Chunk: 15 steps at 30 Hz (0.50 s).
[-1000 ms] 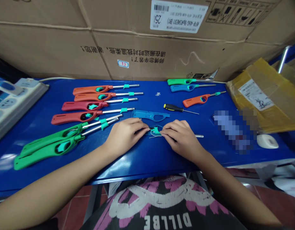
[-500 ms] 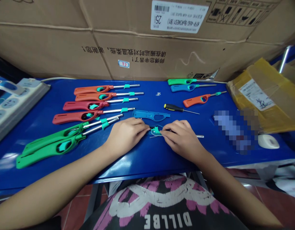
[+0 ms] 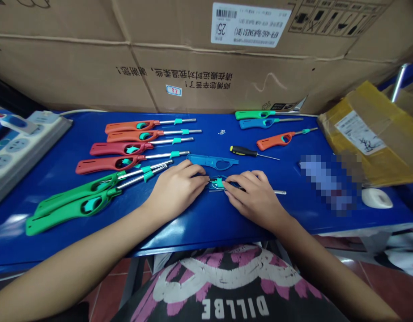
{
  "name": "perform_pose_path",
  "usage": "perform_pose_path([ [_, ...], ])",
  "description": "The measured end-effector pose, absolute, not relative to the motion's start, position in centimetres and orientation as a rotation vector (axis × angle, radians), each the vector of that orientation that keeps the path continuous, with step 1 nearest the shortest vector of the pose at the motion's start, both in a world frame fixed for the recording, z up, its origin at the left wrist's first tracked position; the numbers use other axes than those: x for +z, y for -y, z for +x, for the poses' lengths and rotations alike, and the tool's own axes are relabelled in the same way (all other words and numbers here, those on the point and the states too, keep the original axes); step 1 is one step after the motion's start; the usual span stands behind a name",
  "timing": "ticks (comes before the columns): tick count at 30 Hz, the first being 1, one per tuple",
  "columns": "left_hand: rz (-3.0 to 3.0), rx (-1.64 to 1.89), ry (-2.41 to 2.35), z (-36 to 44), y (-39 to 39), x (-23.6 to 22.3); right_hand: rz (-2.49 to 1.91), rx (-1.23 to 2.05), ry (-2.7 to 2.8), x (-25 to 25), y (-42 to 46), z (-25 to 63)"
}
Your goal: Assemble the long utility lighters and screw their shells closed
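Between my hands lies an opened blue gas lighter [image 3: 219, 182], its teal trigger and thin wires showing. My left hand [image 3: 181, 183] grips its handle end, fingertips pinched by the trigger. From the other side my right hand [image 3: 255, 192] closes over the front part, and the metal tube [image 3: 280, 192] sticks out past it. Much of the lighter is hidden under both hands. Just beyond them rests the loose blue half shell [image 3: 213, 162]. A black and yellow screwdriver [image 3: 244, 151] lies behind my right hand.
Several orange, red and green lighters [image 3: 108, 163] lie at the left, others [image 3: 275, 140] at the back right. Small screws [image 3: 221, 132] sit behind the shell. A power strip [image 3: 21, 143], a cardboard box [image 3: 179, 58], a taped parcel [image 3: 370, 134] and a white object [image 3: 376, 198] surround the work area.
The teal trigger has shifted slightly between my fingertips. Both hands stay on the opened lighter, with only small finger movements. The view has moved very slightly.
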<state>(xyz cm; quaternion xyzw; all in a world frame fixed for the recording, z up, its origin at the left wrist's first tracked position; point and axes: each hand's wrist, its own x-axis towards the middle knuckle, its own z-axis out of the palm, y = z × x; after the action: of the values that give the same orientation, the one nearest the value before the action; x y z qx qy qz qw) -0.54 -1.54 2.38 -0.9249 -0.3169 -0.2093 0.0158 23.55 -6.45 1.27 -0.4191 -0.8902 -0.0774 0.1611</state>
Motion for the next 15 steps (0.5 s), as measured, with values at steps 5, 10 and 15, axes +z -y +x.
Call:
perform_pose_path([
  [5,-3.018,-0.853,1.093,-0.5,1.1,1.5,-1.200,-0.205,2.549,1.1,6.6,23.7],
  [10,-3.042,-0.965,1.190,-0.4,1.1,1.2,-1.205,-0.190,2.561,1.0,6.5,23.8],
  [15,-3.021,-0.946,1.182,-0.4,1.0,1.1,-1.220,-0.172,2.565,1.1,6.6,23.8],
])
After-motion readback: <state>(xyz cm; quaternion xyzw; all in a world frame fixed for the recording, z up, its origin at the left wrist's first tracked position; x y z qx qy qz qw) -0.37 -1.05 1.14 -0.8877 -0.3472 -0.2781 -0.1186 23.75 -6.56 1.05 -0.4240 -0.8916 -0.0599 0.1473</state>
